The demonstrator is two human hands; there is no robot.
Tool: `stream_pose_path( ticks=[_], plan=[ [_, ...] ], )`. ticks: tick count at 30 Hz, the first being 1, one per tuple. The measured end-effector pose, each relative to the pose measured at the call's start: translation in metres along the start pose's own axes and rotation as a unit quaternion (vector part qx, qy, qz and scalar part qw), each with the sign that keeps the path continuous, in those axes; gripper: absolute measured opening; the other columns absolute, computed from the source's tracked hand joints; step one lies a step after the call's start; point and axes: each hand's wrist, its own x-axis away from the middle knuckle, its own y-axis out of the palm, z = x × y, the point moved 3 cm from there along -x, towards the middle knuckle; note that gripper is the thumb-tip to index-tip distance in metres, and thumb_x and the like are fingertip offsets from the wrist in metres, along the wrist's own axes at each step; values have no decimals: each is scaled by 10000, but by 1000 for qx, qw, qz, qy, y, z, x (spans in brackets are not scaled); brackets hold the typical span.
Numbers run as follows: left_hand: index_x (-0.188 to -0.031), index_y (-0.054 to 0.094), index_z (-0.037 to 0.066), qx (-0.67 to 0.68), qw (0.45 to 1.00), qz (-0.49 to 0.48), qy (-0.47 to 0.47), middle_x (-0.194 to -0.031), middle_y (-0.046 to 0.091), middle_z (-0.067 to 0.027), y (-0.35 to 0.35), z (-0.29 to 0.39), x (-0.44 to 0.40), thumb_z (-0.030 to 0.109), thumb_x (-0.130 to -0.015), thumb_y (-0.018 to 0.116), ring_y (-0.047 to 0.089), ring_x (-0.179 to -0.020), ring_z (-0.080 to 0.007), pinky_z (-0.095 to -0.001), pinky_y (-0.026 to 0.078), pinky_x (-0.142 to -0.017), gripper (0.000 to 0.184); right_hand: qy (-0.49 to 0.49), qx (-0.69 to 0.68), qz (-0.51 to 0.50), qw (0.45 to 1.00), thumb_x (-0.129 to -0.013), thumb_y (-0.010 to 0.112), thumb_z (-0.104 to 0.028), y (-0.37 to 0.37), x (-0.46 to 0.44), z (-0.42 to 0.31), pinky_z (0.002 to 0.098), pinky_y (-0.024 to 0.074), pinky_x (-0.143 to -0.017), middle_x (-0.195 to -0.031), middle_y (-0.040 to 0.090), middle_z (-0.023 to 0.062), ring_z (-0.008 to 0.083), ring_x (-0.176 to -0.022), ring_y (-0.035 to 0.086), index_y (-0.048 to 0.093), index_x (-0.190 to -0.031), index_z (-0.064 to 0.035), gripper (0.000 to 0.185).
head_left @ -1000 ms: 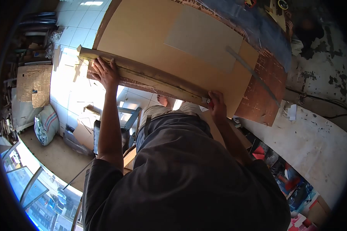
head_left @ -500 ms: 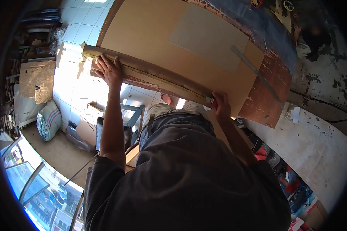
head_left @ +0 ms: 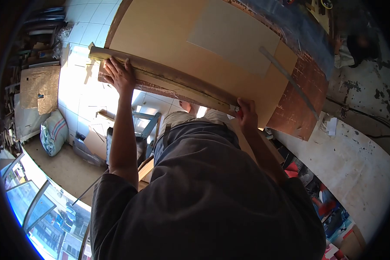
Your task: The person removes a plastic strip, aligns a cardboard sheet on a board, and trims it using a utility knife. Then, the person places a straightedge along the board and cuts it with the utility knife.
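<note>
A long brown bar with a straight edge (head_left: pixel 173 78) lies across a large tan board (head_left: pixel 160 32) near the board's edge closest to me. My left hand (head_left: pixel 120 74) rests on the bar toward its left end, fingers stretched out and partly spread. At the bar's right end, my right hand (head_left: pixel 247 115) is closed around a small red-handled tool (head_left: pixel 238 112); its tip is too small to make out. On the board lie a thin grey sheet (head_left: pixel 234 37) and, slanting off to the right, a narrow grey metal strip (head_left: pixel 288 82).
Under the board is a worn reddish-brown surface (head_left: pixel 297 110). A pale, stained bench (head_left: pixel 346 160) stands to the right. At upper right, part of another person (head_left: pixel 359 50) shows. On the left are a stuffed sack (head_left: pixel 54 132) and a blue stand (head_left: pixel 149 128).
My right hand and the red-handled tool have shifted slightly away from me at the bar's right end. The left hand stays on the bar. The whole view has moved a little.
</note>
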Motion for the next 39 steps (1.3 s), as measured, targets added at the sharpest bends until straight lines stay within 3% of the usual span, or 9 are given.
stream_pose_path(
  ticks=[5,7,14,16,20,23,25,28,39],
  plan=[
    [-1625,176,42,10,1000,11,-5,-1699,120,-213,-1,4,1,598,-1056,324,76,-1581,-371,-624,22,-1232,809,15,-4,-22,1000,-773,744,36,0,0,2,437,570,-892,-1231,555,133,346,-1090,648,612,-1349,-94,604],
    [-1621,190,40,1,1000,12,-6,-1695,138,-213,-6,7,1,585,-1057,338,92,-1579,-371,-618,40,-1234,798,-8,15,3,1000,-836,842,-180,2,-2,4,405,576,-839,-1196,575,139,307,-1032,672,633,-1314,-62,534],
    [-1612,217,27,-2,1000,20,-15,-1688,165,-219,-6,10,4,556,-1062,366,130,-1572,-375,-606,51,-1238,778,-36,28,12,999,-867,825,-248,3,-2,5,397,573,-811,-1205,572,145,306,-1028,674,639,-1304,-39,519],
    [-1611,221,24,2,999,27,-18,-1689,163,-218,-9,10,5,552,-1061,372,128,-1573,-376,-606,51,-1236,776,15,20,-15,1000,-871,825,-268,8,2,16,384,559,-785,-1196,570,138,288,-965,663,644,-1304,-36,524],
    [-1611,217,20,17,999,23,-22,-1692,156,-215,-11,13,4,532,-1057,392,120,-1577,-368,-606,37,-1235,774,-18,33,-1,999,-867,831,-258,8,0,18,369,535,-765,-1177,567,129,247,-882,619,648,-1305,-30,527],
    [-1612,203,13,9,1000,7,-29,-1697,140,-210,-12,14,6,491,-1064,387,91,-1584,-350,-604,29,-1236,750,-92,54,42,993,-858,840,-263,0,-3,3,384,532,-799,-1186,570,136,260,-916,614,653,-1296,-22,534],
    [-1612,200,11,10,999,3,-34,-1700,132,-207,-11,14,7,485,-1066,384,82,-1586,-346,-599,23,-1238,746,50,-36,-22,998,-849,845,-277,0,-2,4,405,536,-870,-1219,577,153,322,-1054,633,656,-1281,-14,540],
    [-1614,186,9,17,999,-9,-44,-1705,113,-197,-11,14,6,457,-1071,372,57,-1590,-334,-584,5,-1245,729,35,-2,-20,999,-849,841,-296,1,-2,8,418,538,-897,-1235,576,161,356,-1125,627,657,-1272,-11,542],
    [-1615,193,27,-6,999,-6,-44,-1701,138,-190,-13,16,7,491,-1086,310,85,-1586,-336,-591,61,-1247,713,37,-21,-25,999,-889,804,-329,5,1,17,414,540,-874,-1219,575,168,334,-1101,634,653,-1293,-12,536]
  ],
)
